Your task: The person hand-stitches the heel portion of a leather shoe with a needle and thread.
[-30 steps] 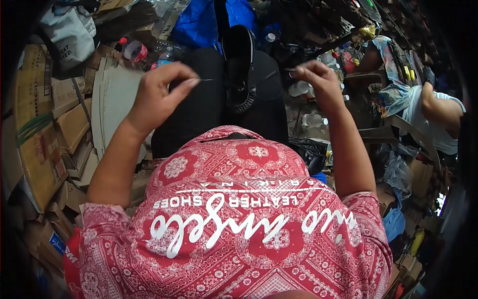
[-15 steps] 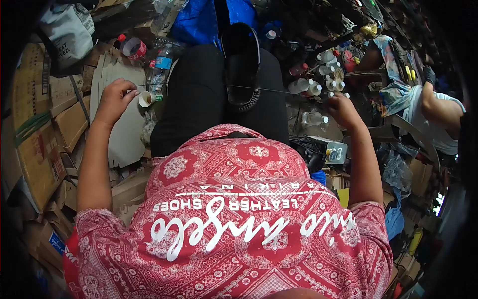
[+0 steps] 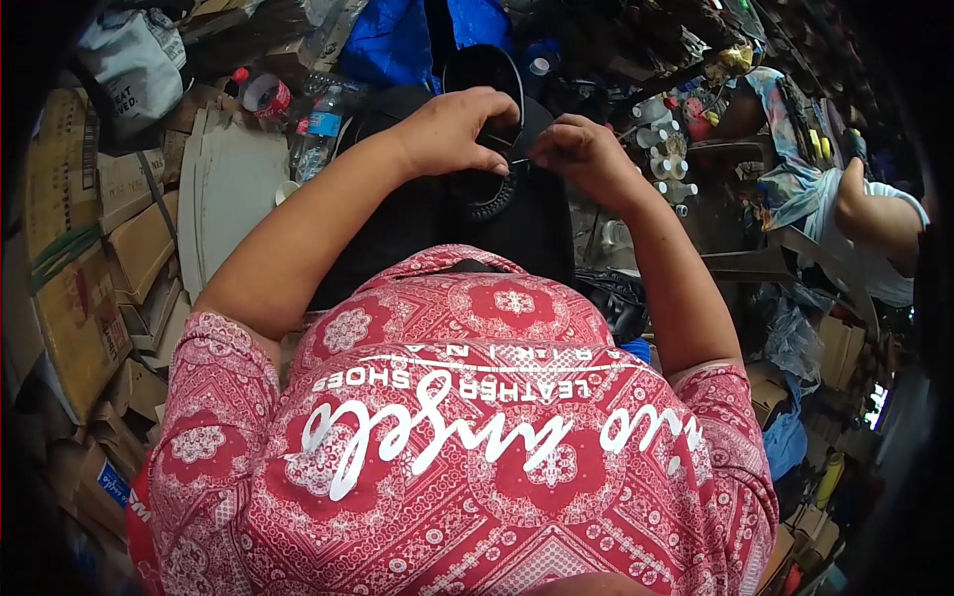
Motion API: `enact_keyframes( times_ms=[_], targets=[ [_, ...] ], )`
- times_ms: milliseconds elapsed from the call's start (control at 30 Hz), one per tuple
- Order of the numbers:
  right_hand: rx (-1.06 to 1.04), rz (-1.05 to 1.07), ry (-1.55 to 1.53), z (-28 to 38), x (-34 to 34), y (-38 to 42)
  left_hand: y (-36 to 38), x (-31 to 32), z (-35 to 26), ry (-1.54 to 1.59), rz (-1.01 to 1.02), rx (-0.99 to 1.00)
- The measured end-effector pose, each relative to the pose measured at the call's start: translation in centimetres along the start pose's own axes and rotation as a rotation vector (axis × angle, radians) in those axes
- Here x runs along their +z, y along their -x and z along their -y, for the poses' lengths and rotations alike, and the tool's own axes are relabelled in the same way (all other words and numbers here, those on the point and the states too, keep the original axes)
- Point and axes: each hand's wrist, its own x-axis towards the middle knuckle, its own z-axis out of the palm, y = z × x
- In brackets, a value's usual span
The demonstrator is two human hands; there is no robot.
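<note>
A black shoe (image 3: pixel 487 202) with ridged stitching round its near end is held between my black-trousered thighs. My left hand (image 3: pixel 452 129) reaches over the shoe from the left, thumb and fingers apart, and hides part of its middle. At the shoe's right edge, my right hand (image 3: pixel 584 154) is closed in a pinch. A thin, pale, needle-like tip (image 3: pixel 521 161) sticks out from its fingers toward my left thumb. The dark thread is hard to follow here.
Small white-capped bottles (image 3: pixel 668 159) stand to the right, with plastic drink bottles (image 3: pixel 323 124) at left. Cardboard (image 3: pixel 75 258) is piled along the left side. A blue bag (image 3: pixel 383 45) lies ahead. Another person's arm (image 3: pixel 874 223) shows at far right.
Both hands were spread wide, with a dark thread stretched between them across the shoe. They have come inward to the shoe, and the taut line no longer shows.
</note>
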Motion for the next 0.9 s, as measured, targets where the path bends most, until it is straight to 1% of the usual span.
enact_keyframes(
  times_ms=[133,200,233,300,433,467,500,767,833,867,900],
  targets=[
    [-0.005,0.038,-0.038,-0.5,0.2,0.3,-0.1,-0.8,-0.8,-0.051,0.035,-0.029],
    [0.007,0.038,-0.089,-0.8,0.8,0.6,-0.3,-0.6,-0.4,-0.087,-0.008,0.120],
    [0.018,0.039,-0.138,-0.8,1.0,0.6,-0.3,-0.7,-0.5,-0.086,-0.009,0.119],
    [0.025,0.016,-0.139,-0.4,1.3,1.0,-0.5,-0.8,-0.8,-0.058,0.084,0.090],
    [0.034,-0.052,-0.133,0.3,2.1,1.8,-0.7,-0.5,0.6,0.058,0.151,0.092],
    [0.034,-0.053,-0.133,0.4,2.2,1.9,-0.6,-0.5,0.7,0.108,0.206,0.039],
    [0.040,-0.071,-0.114,0.4,2.3,2.0,-0.6,-0.6,0.6,0.159,0.262,-0.014],
    [0.004,-0.170,-0.040,1.1,3.5,2.7,-0.2,-1.4,0.1,0.021,0.363,-0.016],
    [-0.027,-0.215,0.047,1.5,3.7,2.9,-0.1,-1.3,0.1,0.014,0.376,-0.025],
    [-0.026,-0.214,0.048,1.8,3.7,3.0,-0.1,-1.3,0.1,0.002,0.380,-0.021],
    [-0.035,-0.195,0.138,2.3,3.7,3.1,-0.1,-1.3,0.1,-0.011,0.382,-0.018]
  ],
)
